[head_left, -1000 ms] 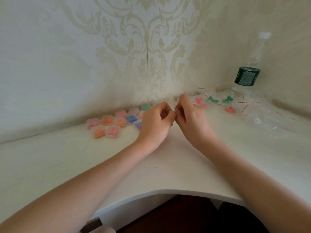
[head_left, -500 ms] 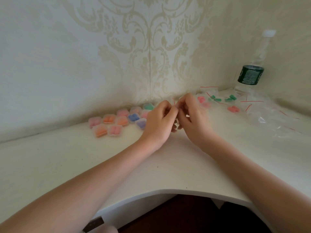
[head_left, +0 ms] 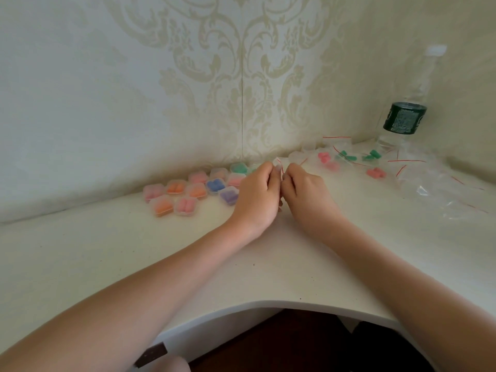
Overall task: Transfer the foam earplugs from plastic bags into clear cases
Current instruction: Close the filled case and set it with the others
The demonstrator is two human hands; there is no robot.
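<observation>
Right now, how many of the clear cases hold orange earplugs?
3. One orange case sits in the back row, a second just right of it, a third at the front left. The left hand may hide more.

Both my forearms are reaching forward and converging at centre. My left hand is showing its back to the camera, fingers curling inward, with thumb and fingertips pinching at its top edge. My right hand is mirroring it just beside, knuckles up, its fingers curling and pinching toward the left. The two sets of fingertips are meeting, nearly touching. Both wrists are sitting low.
</observation>
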